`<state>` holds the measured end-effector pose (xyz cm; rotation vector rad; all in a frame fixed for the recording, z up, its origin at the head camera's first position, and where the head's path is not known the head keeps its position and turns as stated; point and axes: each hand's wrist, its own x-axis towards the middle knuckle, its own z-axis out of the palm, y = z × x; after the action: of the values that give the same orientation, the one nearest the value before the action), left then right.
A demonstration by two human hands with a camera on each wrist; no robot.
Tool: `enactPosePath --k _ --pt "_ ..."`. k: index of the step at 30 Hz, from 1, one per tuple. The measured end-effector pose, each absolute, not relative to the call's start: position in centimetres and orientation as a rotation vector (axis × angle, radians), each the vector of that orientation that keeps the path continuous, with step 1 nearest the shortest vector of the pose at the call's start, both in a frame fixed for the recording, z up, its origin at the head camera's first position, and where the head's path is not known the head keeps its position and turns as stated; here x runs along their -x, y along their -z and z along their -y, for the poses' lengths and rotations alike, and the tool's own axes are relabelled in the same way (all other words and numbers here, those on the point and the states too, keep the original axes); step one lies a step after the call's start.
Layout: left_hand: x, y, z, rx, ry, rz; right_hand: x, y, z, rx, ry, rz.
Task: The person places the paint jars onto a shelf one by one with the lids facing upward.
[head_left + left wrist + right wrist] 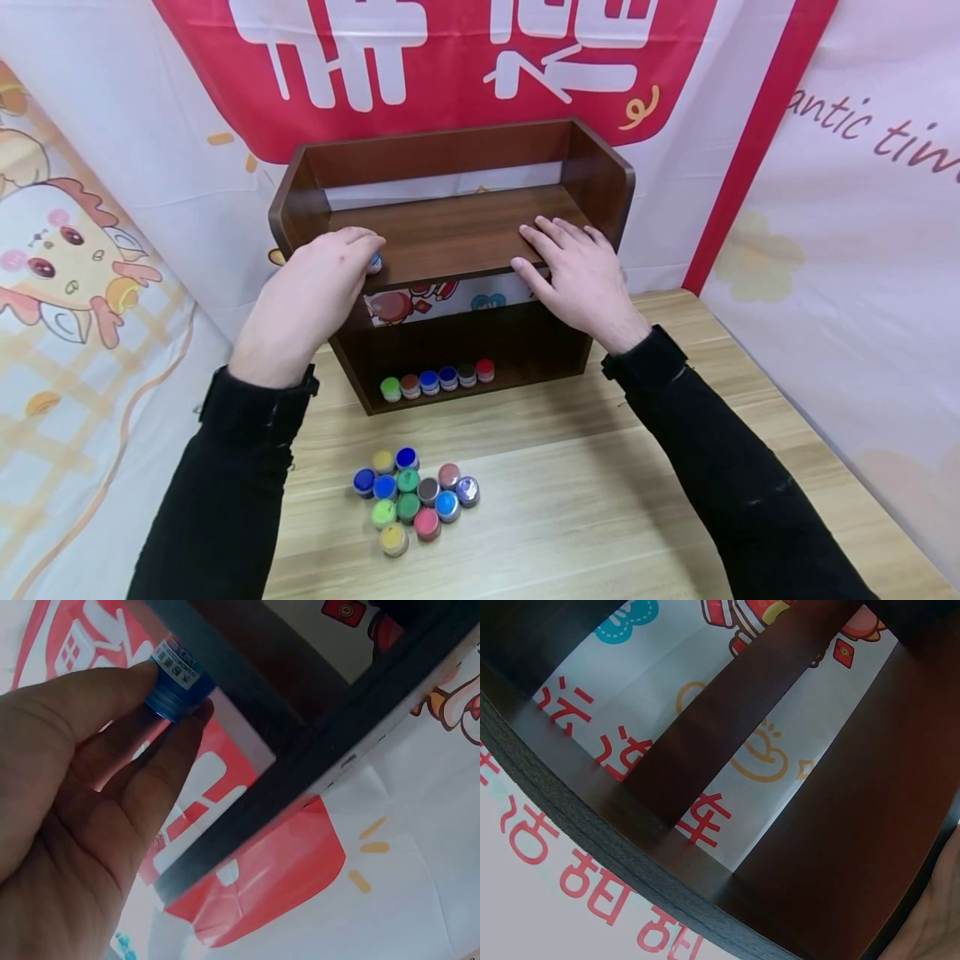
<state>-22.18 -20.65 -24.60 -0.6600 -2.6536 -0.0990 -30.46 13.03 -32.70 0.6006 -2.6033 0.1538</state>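
Note:
My left hand (311,292) is at the left end of the upper board of a dark brown wooden shelf (457,225). Its thumb and fingers pinch a small blue paint pot (178,681), with a white label showing in the left wrist view; the head view shows only a bit of the pot past the fingertips. On the right part of the same board rests my right hand (573,279), palm down with fingers spread, holding nothing. Along the front of the lower board stands a row of several small paint pots (429,383) with green, brown, blue, dark and red lids.
A loose cluster of more paint pots (408,481), with yellow, blue, green, pink and other lids, sits on the wooden table (585,500) in front of the shelf. Printed cloth (825,250) hangs behind and on both sides. The shelf's raised side panels (600,183) flank the upper board.

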Motion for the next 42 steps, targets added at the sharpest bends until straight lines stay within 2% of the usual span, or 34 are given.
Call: enactPosePath --k 23,34,42 --pt "24.9 24.8 19.7 0.412 -0.132 2.695 30.5 32.8 -13.0 -0.604 -0.151 2.602" --pt "22.1 24.0 20.4 0.536 0.080 2.663 30.5 32.8 -13.0 -0.607 -0.154 2.594" --pt "19.9 25.9 20.1 0.717 0.227 2.593 30.6 32.9 -13.1 -0.598 -0.151 2.597"
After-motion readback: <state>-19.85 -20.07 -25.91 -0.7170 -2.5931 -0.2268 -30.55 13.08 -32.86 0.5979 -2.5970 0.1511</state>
